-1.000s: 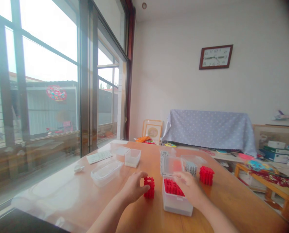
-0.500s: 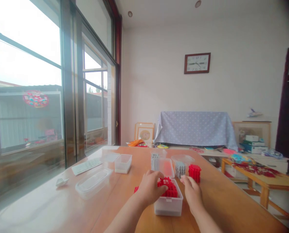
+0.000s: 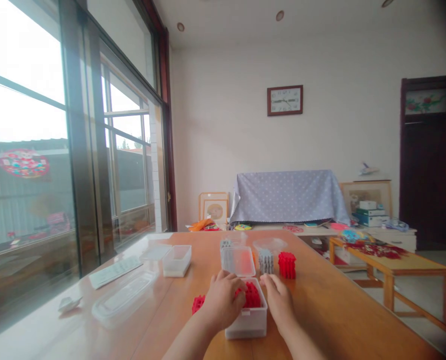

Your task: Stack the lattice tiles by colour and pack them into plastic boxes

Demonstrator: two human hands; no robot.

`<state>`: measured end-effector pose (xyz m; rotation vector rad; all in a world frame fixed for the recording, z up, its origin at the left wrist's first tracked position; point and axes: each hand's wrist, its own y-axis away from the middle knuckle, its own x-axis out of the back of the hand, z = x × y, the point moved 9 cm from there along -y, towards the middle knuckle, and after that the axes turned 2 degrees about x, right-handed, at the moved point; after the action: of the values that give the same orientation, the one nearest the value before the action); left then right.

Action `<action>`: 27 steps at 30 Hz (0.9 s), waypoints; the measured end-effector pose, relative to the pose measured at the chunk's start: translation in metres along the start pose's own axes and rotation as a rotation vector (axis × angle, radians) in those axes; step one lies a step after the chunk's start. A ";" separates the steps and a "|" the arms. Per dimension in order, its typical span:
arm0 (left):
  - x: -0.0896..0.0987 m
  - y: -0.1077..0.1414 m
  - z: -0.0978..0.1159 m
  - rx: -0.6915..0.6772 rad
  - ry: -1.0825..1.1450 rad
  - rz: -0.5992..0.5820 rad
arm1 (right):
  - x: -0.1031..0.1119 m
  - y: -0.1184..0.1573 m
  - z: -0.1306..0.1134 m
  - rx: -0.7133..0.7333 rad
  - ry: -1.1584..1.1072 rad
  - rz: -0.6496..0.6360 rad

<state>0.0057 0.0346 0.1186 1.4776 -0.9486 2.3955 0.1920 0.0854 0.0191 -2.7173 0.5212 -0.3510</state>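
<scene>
A clear plastic box (image 3: 246, 325) stands near the table's front with red interlocking pieces (image 3: 253, 296) inside. My left hand (image 3: 225, 300) reaches over its left side, fingers curled down onto the red pieces. At the box's right edge is my right hand (image 3: 279, 301), its fingers close together; whether anything small is between them is hidden. Another red piece (image 3: 198, 303) lies left of the box, partly behind my left hand. Behind the box are an open lid (image 3: 238, 261), a grey stack (image 3: 266, 261) and an upright red stack (image 3: 287, 265).
On the table's left are a small clear container (image 3: 177, 261), a large clear lid (image 3: 124, 300), a paper sheet (image 3: 115, 272) and a crumpled wrapper (image 3: 69, 304). A wooden bench (image 3: 390, 265) stands beyond the right edge. Glass windows line the left.
The view has turned right, so things sit further left. The red pieces in the box look lower, with my left hand still over them. My right hand remains by the box's right edge.
</scene>
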 end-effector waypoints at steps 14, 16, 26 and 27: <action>0.021 0.004 -0.041 0.126 0.137 0.050 | -0.001 0.004 -0.001 -0.020 -0.085 -0.005; 0.029 0.012 -0.068 0.189 0.122 0.079 | -0.002 0.005 -0.001 -0.015 -0.095 -0.007; 0.046 0.042 -0.071 0.172 0.028 0.095 | -0.012 0.009 -0.007 -0.086 -0.372 -0.079; 0.047 0.040 -0.057 0.128 0.024 0.092 | -0.009 0.009 -0.013 -0.048 -0.349 -0.073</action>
<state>-0.0776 0.0289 0.1241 1.4745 -0.8916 2.5772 0.1776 0.0775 0.0259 -2.7626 0.3355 0.1205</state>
